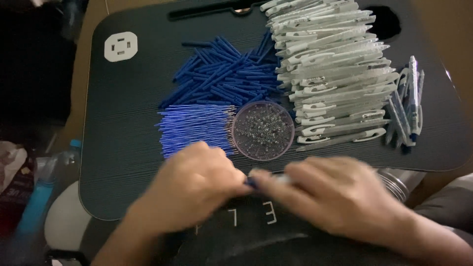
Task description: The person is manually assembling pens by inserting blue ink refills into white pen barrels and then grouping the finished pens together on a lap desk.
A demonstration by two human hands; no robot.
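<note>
You're mid-assembly, left hand (189,184) and right hand (335,189) both pinched tight on one blurred pen (268,178) — next calls for a spring from the dish (262,130).

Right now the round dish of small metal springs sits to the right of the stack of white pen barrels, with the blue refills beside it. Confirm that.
Not quite. The round dish of small metal springs sits to the left of the stack of white pen barrels, not the right. The blue refills do lie beside it. The head view shows this.
</note>
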